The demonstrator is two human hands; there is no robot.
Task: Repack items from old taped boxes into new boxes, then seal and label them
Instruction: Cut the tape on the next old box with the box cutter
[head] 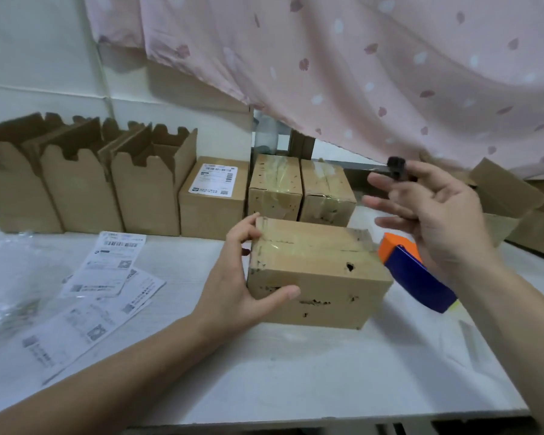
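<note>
An old taped cardboard box with small holes lies on the white table. My left hand grips its left end, thumb on the front face and fingers over the top edge. My right hand hovers above the box's right end and pinches a small black object between thumb and forefinger, the other fingers spread. Two more old taped boxes stand behind. A sealed new box with a label stands left of them. Three open new boxes line the back left.
A blue and orange tape dispenser lies right of the held box, under my right wrist. Printed shipping labels and clear plastic wrap lie at the left. More cardboard sits at the right. A pink curtain hangs behind.
</note>
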